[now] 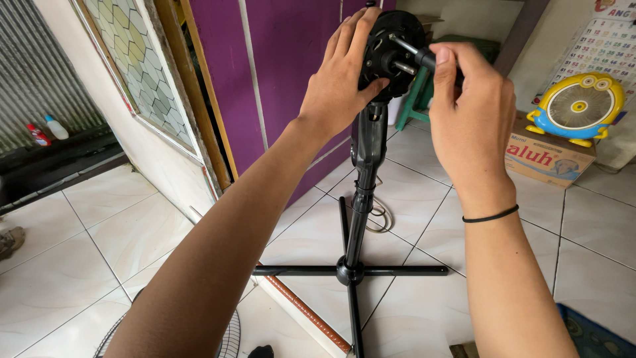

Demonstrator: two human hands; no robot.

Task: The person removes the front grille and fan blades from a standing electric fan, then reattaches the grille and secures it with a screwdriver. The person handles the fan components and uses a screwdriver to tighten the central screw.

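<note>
Left hand point(341, 83) wraps the black fan motor head point(389, 50) atop the stand pole point(363, 199); right hand point(467, 109) pinches a black cap point(425, 58) on the motor shaft point(404, 45). Best to brace the head firmly and keep the cap square to the shaft. Right fingertips hide the cap's end; cross base point(350, 270) on the tile floor point(99, 245), grille point(228, 341) cut off.

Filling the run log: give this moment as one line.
left hand: grips fan motor head | right hand: pinches black shaft piece | stand: upright on cross base, tiled floor
</note>
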